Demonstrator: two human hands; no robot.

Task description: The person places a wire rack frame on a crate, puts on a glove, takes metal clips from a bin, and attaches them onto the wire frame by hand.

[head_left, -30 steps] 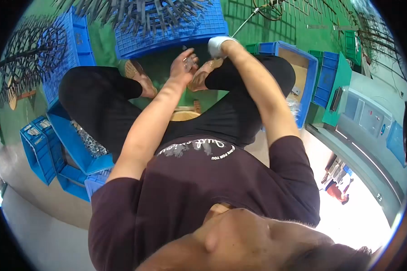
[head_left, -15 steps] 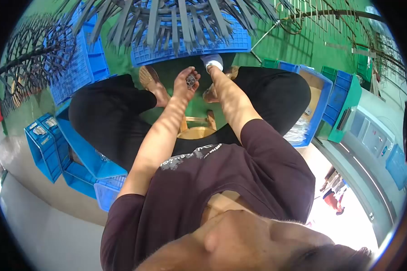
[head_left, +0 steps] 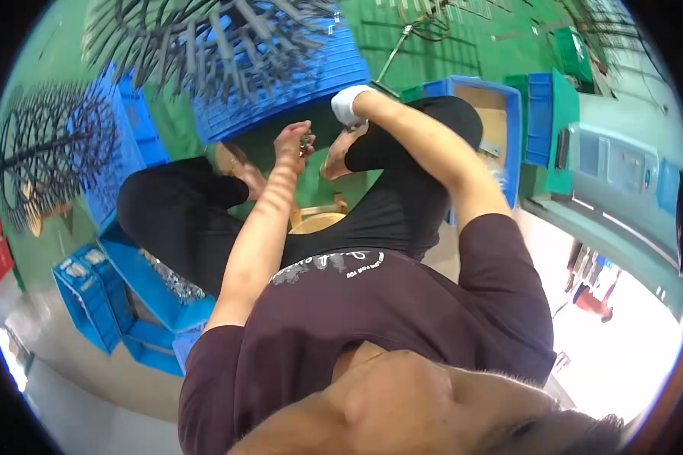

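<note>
My bare left hand (head_left: 291,141) is curled palm-up around several small grey metal parts (head_left: 305,145), between my knees and just short of a blue crate. My right hand (head_left: 349,106), in a white glove or wrap, is closed near the crate's right corner. Something small and dark shows under its fingers, too blurred to name. Ahead of both hands, a rack of many grey prongs (head_left: 231,49) hangs over the upturned blue crate (head_left: 281,91).
A blue bin (head_left: 514,144) with a cardboard-coloured inside stands right of my right knee. On the left are blue bins (head_left: 118,235), one with shiny metal parts (head_left: 176,284). A second dark pronged rack (head_left: 53,152) stands far left. A wooden stool (head_left: 319,221) is under me.
My view has turned, so the rack and crates sit further left. My right arm has swung out to the right, elbow bent, away from the rack. My left hand keeps its metal parts.
</note>
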